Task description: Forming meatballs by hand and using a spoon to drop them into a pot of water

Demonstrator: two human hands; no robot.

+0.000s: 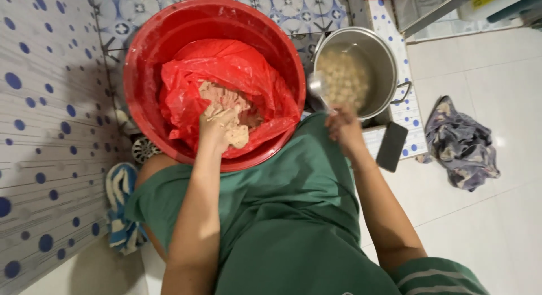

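A big red basin holds a red plastic bag with pale pinkish paste inside. My left hand is in the bag, closed on a lump of that paste and smeared with it. To the right stands a steel pot of cloudy water with many pale round balls floating in it. My right hand grips the handle of a metal spoon whose bowl rests at the pot's left rim.
A dark phone lies on the tiled ledge beside the pot. A crumpled grey cloth lies on the white floor at right. A blue-and-white striped cloth sits at lower left by the blue-dotted tile wall. A round drain cover is near the basin.
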